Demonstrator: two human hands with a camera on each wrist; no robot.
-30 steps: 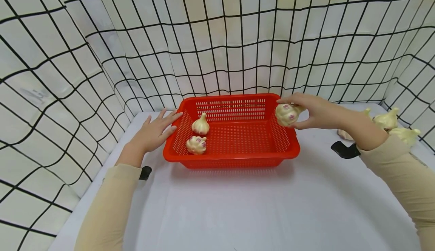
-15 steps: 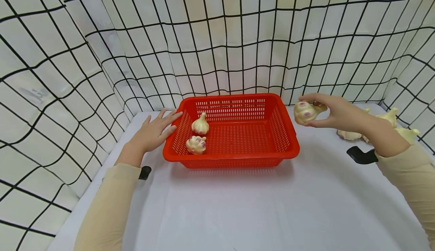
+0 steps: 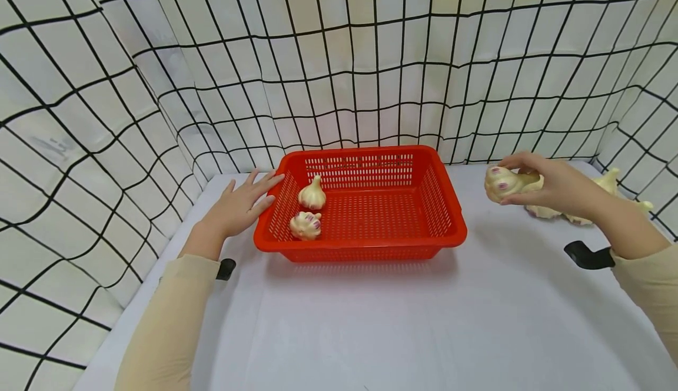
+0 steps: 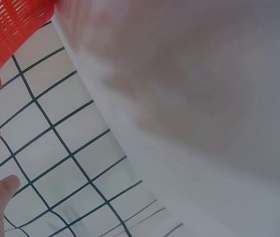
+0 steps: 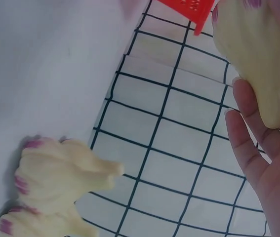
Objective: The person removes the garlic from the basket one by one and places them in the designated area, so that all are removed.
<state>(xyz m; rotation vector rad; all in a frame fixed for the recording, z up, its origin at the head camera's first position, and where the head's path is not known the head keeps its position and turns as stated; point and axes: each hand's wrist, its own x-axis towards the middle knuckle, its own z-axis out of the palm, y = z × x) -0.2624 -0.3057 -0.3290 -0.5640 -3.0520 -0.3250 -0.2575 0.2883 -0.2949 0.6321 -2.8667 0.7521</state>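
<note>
My right hand [image 3: 556, 184] grips a garlic bulb [image 3: 500, 184] above the table, to the right of the red plastic basket [image 3: 365, 251]. In the right wrist view the bulb's pale stem [image 5: 270, 103] points down past the curled fingers [image 5: 246, 138]. My left hand [image 3: 241, 205] lies with straight, spread fingers against the basket's left rim. Two garlic bulbs sit inside at the left: one upright [image 3: 312, 194], and one with purple marks [image 3: 306, 226] in front of it.
More garlic bulbs [image 3: 609, 180] lie at the right, partly behind my right wrist; two of them [image 5: 60, 170] show in the right wrist view. Black netting [image 3: 365, 73] over white walls encloses the back and sides of the white table [image 3: 360, 326].
My right hand has moved right with the garlic bulb, from over the basket's right rim to well outside it. The left hand and the basket have stayed put.
</note>
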